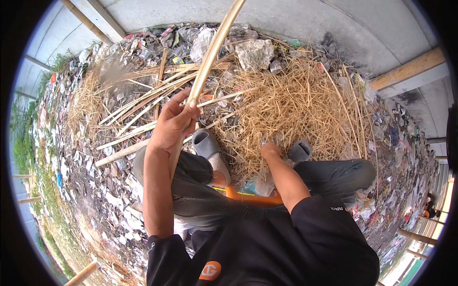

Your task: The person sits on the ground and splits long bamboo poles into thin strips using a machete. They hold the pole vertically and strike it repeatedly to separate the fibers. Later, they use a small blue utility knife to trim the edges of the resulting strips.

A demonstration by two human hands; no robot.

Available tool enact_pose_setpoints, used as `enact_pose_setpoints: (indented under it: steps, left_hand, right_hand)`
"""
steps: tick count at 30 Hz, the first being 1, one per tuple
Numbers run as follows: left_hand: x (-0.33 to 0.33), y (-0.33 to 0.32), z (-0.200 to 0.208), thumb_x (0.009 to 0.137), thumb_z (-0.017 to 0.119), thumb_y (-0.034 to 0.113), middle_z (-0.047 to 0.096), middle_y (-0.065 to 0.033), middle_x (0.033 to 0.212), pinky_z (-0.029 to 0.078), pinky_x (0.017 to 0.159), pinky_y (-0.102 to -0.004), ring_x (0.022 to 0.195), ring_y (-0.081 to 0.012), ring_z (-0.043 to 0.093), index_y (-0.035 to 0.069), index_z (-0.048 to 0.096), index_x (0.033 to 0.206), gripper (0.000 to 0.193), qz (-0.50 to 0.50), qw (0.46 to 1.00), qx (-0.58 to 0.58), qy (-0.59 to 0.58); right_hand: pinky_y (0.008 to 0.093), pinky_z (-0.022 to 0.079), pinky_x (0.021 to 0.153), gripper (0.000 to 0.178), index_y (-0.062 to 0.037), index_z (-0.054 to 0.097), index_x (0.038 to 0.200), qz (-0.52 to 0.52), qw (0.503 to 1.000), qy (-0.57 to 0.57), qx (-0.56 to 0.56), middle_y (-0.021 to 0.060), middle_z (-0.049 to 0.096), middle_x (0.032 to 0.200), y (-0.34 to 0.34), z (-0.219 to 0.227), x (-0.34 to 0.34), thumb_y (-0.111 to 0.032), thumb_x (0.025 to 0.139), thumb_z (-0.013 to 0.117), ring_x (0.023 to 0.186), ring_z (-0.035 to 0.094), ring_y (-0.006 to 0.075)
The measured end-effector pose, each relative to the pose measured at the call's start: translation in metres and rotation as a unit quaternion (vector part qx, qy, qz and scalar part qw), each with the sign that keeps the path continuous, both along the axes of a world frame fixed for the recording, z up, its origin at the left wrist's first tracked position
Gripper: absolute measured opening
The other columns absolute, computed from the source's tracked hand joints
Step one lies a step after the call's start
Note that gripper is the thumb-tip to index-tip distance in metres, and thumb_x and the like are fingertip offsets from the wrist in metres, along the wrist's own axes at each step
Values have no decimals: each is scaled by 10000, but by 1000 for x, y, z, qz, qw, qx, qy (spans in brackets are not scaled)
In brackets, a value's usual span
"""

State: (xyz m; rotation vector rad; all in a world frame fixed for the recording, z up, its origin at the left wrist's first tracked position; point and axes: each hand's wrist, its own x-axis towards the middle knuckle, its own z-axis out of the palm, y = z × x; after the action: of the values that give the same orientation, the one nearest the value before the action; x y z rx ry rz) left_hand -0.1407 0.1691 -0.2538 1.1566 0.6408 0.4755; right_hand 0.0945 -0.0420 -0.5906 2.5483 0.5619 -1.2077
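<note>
My left hand (171, 125) is closed around a long, pale bamboo strip (213, 52). The strip slants up past the top of the view, and its lower end runs down beside my left forearm. My right hand (271, 151) is a fist held low between my knees, near my right foot. A small blue bit shows at its top, but what it grips is hidden. Beyond that fist spreads a heap of thin bamboo shavings (291, 105). Several split bamboo strips (138, 106) lie crossed on the ground to the left of the heap.
I sit low on something orange (255, 198), wearing grey slippers (205, 143). A pale rock (255, 55) lies by the concrete wall (305, 19) at the back. Plastic litter (86, 162) covers the ground around. A bamboo pole (405, 70) leans at the right.
</note>
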Motion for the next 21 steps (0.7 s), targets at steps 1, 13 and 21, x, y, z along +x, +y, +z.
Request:
enact_pose_setpoints:
  steps: [1, 13, 21]
  left_hand:
    - [2, -1, 1, 1002, 618, 120, 536, 15, 779, 289, 452, -197, 524, -39, 409, 15, 502, 1399, 427, -3, 1000, -6, 4]
    - [-11, -1, 2, 1018, 643, 207, 508, 42, 775, 292, 482, -202, 579, -24, 371, 17, 505, 1403, 450, -4, 998, -52, -44]
    - [-21, -2, -5, 1025, 627, 212, 525, 54, 782, 269, 492, -199, 577, -12, 357, 43, 561, 1344, 366, 0, 994, -66, -90]
  right_hand:
    - [528, 572, 836, 382, -7, 694, 1232, 49, 999, 1, -20, 204, 662, 1291, 6, -6, 2, -278, 968, 640, 1162, 666, 348]
    - [338, 389, 445, 132, -42, 742, 833, 204, 952, -201, -112, 66, 617, 702, 23, -99, 0, -158, 895, 743, 558, 556, 131]
    - [320, 488, 464, 144, -49, 728, 801, 246, 936, -234, -94, 44, 640, 687, 24, -85, -11, -143, 910, 736, 579, 618, 145]
